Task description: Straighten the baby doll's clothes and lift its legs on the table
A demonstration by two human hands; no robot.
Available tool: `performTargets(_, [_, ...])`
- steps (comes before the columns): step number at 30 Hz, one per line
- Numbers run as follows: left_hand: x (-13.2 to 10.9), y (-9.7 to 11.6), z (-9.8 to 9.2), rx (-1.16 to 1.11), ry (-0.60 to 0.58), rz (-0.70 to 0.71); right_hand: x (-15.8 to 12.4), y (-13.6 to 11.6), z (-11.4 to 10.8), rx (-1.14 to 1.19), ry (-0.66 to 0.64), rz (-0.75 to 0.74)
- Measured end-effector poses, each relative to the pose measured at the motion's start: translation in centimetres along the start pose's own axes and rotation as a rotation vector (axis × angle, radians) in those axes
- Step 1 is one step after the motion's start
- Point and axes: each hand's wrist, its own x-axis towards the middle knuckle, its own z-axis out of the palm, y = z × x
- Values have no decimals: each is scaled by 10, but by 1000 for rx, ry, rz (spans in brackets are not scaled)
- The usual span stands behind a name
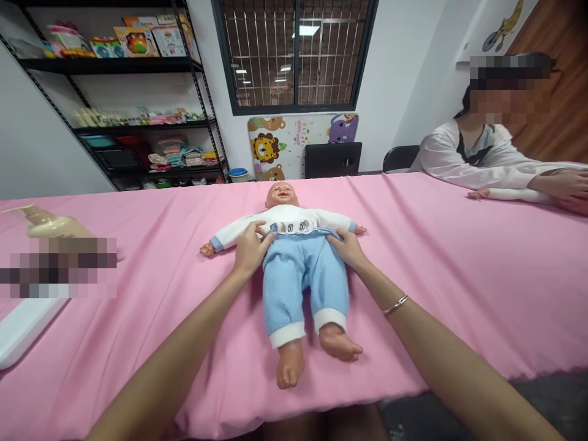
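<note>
Doll [298, 275] lies on its back on the pink-covered tabletop [459, 294], fully dressed; left hand [250, 251] and right hand [349, 250], fingers [271, 231] narrowly pinched, hold the white top [294, 217] at its hem, lifted off the blue trousers [303, 282].

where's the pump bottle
In the head view, the cream pump bottle is at the far left on the pink sheet, left of the baby doll and above a white flat object.

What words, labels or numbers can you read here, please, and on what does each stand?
None can be read: the pink lettering on the cartoon-animal panel and the printing on the colourful toy boxes are too small, and the cream pump bottle shows no legible label.
</note>
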Motion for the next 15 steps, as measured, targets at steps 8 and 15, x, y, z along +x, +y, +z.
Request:
performTargets(8, [4,-9,-37,-149,-563,-231,-12,-7,-3,167,-235,56])
performTargets(15, [-11,0,-12,-355,-213,-235,-15,-6,6,645,-271,214])
